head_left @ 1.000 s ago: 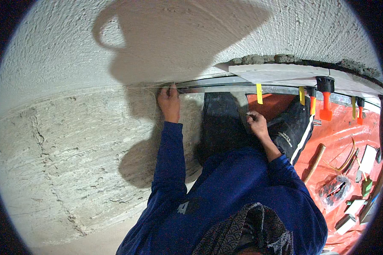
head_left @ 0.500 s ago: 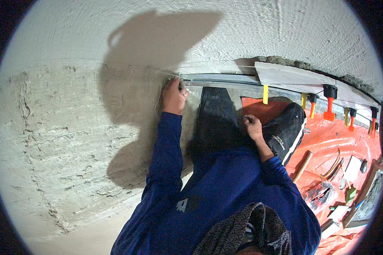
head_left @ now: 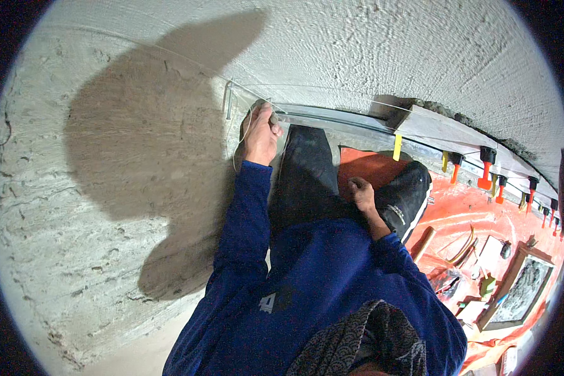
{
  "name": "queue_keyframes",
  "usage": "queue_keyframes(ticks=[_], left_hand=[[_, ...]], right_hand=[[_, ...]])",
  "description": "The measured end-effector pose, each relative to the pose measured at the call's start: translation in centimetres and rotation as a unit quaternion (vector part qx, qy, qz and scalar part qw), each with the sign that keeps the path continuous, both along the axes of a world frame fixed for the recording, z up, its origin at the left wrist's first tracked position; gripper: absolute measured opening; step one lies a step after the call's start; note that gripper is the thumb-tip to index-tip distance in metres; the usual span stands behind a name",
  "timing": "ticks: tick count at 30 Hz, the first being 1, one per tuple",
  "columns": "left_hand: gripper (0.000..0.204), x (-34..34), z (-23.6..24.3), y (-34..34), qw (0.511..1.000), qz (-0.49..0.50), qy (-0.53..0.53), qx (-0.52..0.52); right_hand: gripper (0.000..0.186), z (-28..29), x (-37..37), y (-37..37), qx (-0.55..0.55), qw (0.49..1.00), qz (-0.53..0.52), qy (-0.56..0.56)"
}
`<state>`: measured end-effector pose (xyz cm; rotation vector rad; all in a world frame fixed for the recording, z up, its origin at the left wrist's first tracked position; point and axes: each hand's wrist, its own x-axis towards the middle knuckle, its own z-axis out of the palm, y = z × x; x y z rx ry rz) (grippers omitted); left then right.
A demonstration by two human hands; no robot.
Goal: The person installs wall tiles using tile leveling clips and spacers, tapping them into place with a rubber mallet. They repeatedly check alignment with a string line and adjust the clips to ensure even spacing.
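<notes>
My left hand (head_left: 261, 135) is raised into the corner where the rough wall meets the white textured wall, beside one end of a metal rail (head_left: 326, 117). Its fingers are curled closed, with a small greyish end showing at the fingertips; what it is I cannot make out. A thin pale string (head_left: 235, 153) loops down by this hand, and more string runs along the walls. Just left of the hand, a nail (head_left: 229, 105) sticks out of the rough wall. My right hand (head_left: 362, 196) hangs over my lap near the knee, fingers curled in; anything inside them is hidden.
White tile pieces (head_left: 438, 128) line the wall to the right, with black-and-orange clips (head_left: 486, 168) and yellow wedges (head_left: 397, 147) along their edge. On the orange sheet (head_left: 445, 194) lie a wooden handle (head_left: 423, 244), a framed tray (head_left: 520, 291) and several small tools.
The view has shifted left, bringing the nail and string line into sight. My left hand stays by the rail's end, now turned a little; the right hand stays curled over my lap.
</notes>
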<state>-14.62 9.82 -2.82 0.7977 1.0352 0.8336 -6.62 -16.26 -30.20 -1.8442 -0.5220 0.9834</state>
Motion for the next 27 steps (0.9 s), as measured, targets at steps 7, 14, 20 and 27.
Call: queue_keyframes(ticks=[7,14,20,27], left_hand=[[0.005,-0.1,0.1,0.0,0.997,-0.020,-0.056,-0.054],[0.008,-0.4,-0.7,0.3,0.991,-0.030,-0.102,-0.086],[0.008,-0.1,-1.0,-0.1,0.996,-0.054,-0.035,0.062],[0.016,-0.3,-0.9,-0.6,0.998,-0.033,-0.041,0.047]], right_hand=[[0.026,-0.2,0.1,-0.5,-0.024,0.999,0.021,-0.025],[0.027,-0.1,0.2,-0.9,-0.064,0.995,0.050,-0.065],[0.026,0.4,0.2,-1.1,-0.082,0.992,0.069,-0.068],[0.028,1.6,-0.1,-1.4,-0.089,0.987,0.071,-0.114]])
